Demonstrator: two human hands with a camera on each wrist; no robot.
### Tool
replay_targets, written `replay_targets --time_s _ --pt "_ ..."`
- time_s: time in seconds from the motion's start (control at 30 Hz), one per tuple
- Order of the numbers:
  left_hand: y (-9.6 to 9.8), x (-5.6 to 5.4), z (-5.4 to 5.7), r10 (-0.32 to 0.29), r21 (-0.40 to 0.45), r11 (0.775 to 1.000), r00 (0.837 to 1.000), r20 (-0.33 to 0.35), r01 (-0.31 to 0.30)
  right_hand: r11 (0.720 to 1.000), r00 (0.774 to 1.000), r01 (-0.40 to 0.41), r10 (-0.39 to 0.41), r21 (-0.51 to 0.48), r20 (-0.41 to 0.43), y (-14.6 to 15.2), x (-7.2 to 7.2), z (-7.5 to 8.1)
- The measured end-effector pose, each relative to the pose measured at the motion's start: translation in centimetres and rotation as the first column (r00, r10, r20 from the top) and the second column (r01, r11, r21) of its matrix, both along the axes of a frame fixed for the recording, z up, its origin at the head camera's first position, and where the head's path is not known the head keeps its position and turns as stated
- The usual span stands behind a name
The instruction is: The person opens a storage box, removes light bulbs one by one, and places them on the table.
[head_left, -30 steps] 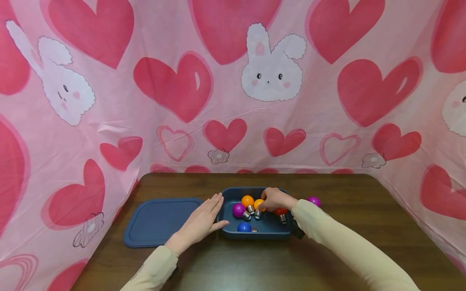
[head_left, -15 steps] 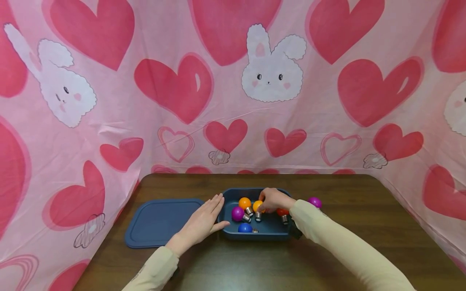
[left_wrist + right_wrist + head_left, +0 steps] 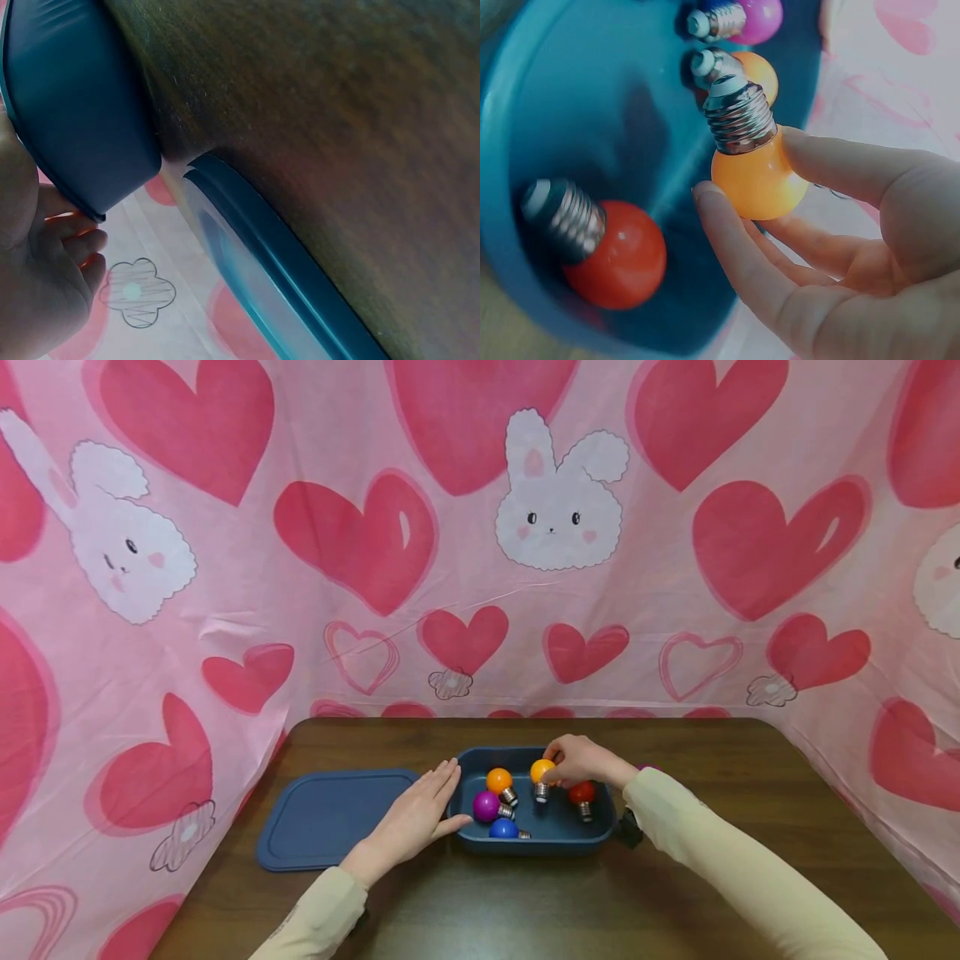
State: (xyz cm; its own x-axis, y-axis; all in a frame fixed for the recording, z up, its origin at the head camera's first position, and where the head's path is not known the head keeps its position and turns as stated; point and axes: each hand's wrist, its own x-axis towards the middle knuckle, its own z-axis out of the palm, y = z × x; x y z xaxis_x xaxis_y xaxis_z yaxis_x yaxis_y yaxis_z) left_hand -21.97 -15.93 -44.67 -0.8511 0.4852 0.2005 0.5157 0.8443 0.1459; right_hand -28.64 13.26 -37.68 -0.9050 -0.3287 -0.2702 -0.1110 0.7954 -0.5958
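Pink cloth [image 3: 652, 593] hangs behind the counter [image 3: 480, 910]. Since half a second ago, the right hand [image 3: 585, 762] has moved slightly rightward the glossy yellow bulb [image 3: 542, 771] with silver base, pinched over the blue box [image 3: 532, 846]. The left hand [image 3: 411, 814], fingers straight, touches this box.

Pale cream long fabric sleeves [image 3: 742, 868] cover both arms above the bare left hand [image 3: 416, 810] and right hand [image 3: 587, 762].

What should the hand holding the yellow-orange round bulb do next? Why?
Maybe raise the yellow-orange round bulb with silver screw base straight up: the right hand pinches its round part, the left hand touches the dark-blue rectangular box, and a red round bulb lies nearby, so sliding sideways might bump it.
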Motion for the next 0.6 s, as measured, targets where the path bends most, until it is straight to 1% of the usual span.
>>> replay_targets --time_s 0.27,0.4,0.6 --pt "0.0 -0.1 0.0 -0.005 0.002 1.0 1.0 -0.003 0.005 0.999 1.0 -0.011 0.01 -0.052 -0.018 2.3 0.2 1.5" --pt "0.0 -0.1 0.0 -0.011 -0.001 1.0 1.0 -0.015 0.011 0.999 0.999 -0.003 0.001 -0.041 -0.039 3.7 0.2 2.1" --pt "0.0 -0.1 -0.1 -0.01 -0.003 1.0 1.0 0.001 0.01 0.999 0.999 0.01 -0.012 -0.045 -0.052 5.9 0.4 2.8"
